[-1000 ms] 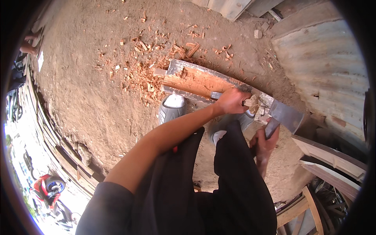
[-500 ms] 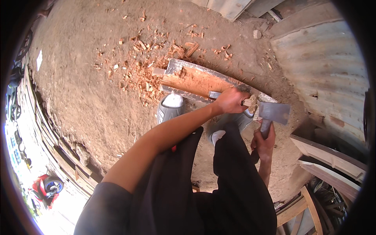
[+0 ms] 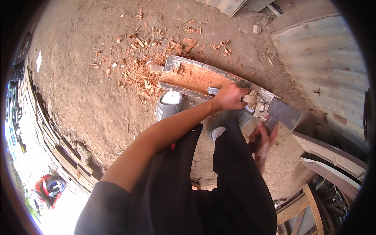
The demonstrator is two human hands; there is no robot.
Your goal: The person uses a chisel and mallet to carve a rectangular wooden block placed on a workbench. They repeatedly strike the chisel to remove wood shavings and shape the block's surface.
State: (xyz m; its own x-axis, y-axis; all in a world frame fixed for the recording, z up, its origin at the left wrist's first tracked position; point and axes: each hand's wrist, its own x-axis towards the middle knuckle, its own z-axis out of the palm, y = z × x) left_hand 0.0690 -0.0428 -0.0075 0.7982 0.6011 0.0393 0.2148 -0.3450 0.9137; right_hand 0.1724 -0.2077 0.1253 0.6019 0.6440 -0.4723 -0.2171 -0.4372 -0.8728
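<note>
My left hand (image 3: 231,96) is closed around a chisel. Its metal blade (image 3: 213,91) lies over the hollow, and its frayed wooden handle end (image 3: 251,99) sticks out to the right of the fist. Under it rests a long, curved wooden piece (image 3: 197,75) with a raw orange-brown hollow and weathered, grey-painted edges. My right hand (image 3: 264,135) grips the short handle of a hatchet, whose broad grey metal head (image 3: 284,114) is held to the right of the chisel's end, apart from it.
Wood chips (image 3: 147,80) litter the dirt floor around the piece's left end. My feet in grey clogs (image 3: 169,105) stand at its near side. Corrugated metal sheeting (image 3: 323,64) rises at the right, with wooden panels (image 3: 329,150) nearer me. Planks (image 3: 47,137) line the left.
The hatchet has moved right, away from the chisel's handle end, and its head has tilted. My left hand stays on the chisel in nearly the same place.
</note>
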